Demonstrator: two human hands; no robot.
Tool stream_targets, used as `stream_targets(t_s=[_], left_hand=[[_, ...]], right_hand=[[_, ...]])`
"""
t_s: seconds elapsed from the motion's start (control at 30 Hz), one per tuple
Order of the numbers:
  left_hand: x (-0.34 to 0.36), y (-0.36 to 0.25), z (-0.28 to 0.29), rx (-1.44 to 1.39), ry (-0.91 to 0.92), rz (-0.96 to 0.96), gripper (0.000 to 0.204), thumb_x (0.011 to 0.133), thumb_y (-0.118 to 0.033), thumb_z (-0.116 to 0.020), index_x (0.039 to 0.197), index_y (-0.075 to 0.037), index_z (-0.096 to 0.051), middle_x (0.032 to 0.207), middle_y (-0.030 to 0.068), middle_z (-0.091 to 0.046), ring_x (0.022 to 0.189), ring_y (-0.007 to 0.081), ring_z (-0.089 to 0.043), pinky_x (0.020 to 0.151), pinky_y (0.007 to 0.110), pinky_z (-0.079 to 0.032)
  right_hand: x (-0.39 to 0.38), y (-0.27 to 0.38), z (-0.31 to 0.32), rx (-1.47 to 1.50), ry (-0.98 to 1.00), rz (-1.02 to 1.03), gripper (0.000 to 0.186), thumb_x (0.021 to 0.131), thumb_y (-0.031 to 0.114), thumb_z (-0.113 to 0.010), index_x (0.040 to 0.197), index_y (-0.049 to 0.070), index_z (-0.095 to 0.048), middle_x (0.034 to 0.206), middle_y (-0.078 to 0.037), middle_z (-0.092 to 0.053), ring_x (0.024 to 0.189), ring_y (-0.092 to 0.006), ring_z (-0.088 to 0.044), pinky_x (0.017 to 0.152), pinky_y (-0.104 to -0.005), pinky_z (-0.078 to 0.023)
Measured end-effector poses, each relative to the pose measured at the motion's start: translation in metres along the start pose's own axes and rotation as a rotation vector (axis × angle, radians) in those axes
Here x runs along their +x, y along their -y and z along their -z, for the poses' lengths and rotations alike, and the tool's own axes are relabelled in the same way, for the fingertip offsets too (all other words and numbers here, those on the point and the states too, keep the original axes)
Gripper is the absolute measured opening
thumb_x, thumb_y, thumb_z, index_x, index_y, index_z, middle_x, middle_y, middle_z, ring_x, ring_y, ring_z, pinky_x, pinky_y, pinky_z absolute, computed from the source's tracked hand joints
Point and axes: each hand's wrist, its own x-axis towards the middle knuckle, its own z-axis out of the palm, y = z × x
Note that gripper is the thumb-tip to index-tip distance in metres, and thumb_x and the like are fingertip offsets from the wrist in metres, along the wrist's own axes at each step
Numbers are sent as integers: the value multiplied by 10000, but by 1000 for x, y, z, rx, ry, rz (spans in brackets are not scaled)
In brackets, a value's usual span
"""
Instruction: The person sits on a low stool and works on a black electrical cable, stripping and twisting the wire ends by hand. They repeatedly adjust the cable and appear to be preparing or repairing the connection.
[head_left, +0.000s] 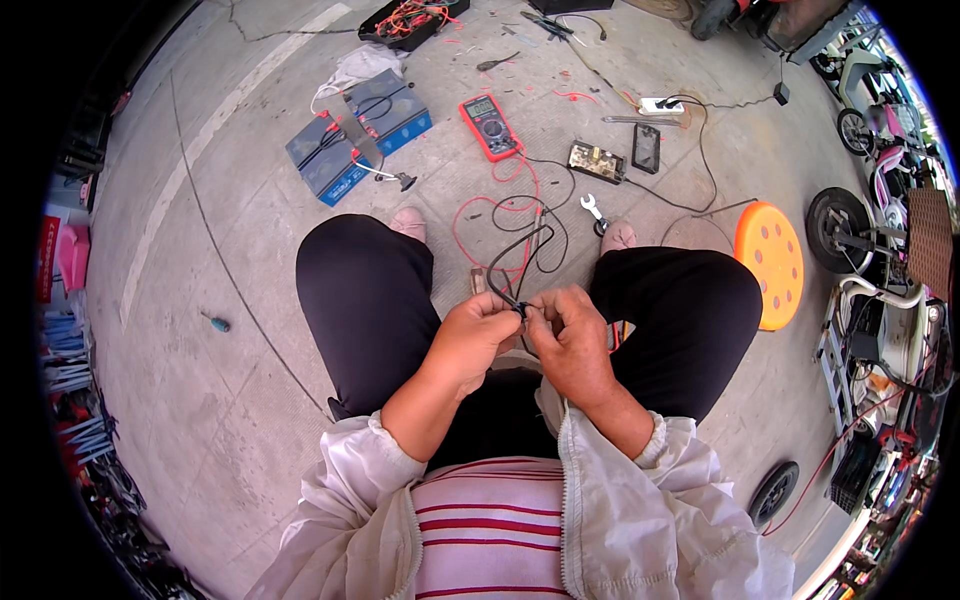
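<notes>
Between my knees, my left hand (474, 338) and my right hand (572, 338) meet, fingertips pinched together on a black cable (491, 268). The cable arcs up and away from my fingers toward the floor. What exactly sits between the fingertips is small and partly hidden. Ahead of my hands lies a red multimeter (490, 128), its red and black test leads looping on the floor. To its right are an opened case with a circuit board (597, 162) and a black rectangular cover (646, 148). A wrench (592, 208) rests near my right foot.
Two blue-and-grey batteries (328, 163) with wires lie ahead left, by a white cloth (362, 66). A black tray (382, 36) holds tangled wires. A white power strip (661, 105) lies ahead right. An orange stool (770, 265) stands right. A screwdriver (216, 322) lies left.
</notes>
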Motion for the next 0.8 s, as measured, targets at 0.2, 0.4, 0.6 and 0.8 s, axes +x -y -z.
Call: stream_targets(t_s=[0.2,0.4,0.6,0.8], left_hand=[[-5,-6,-1,-156,-39,124,88,847,-138,-651,920,-103,-616,921,5,-627,870,150,-594,857,410,-486],[-9,-12,-3,-208,-50,158,72,832,-155,-662,868,-107,-622,880,8,-613,837,150,-587,833,413,-484],[-8,-13,-4,-238,-58,176,85,823,-178,-672,841,-109,-626,823,5,-600,814,150,-584,844,421,-477],[-6,-13,-3,-241,-64,220,95,821,-195,-679,837,-115,-631,816,1,-599,811,151,-583,848,421,-474]], right_hand=[[-1,1,5,174,0,-93,205,847,40,-654,1045,18,-608,874,-117,-551,723,-225,-566,643,-338,-473],[-1,-2,18,-71,-18,276,231,811,5,-686,1030,52,-630,921,-90,-568,704,-170,-562,582,-281,-469],[1,3,22,-394,-7,502,322,696,2,-706,1003,75,-641,926,-81,-579,780,-271,-585,665,-362,-495],[7,-5,26,-502,38,653,295,689,56,-706,975,71,-636,892,-61,-577,771,-252,-585,633,-355,-489]])
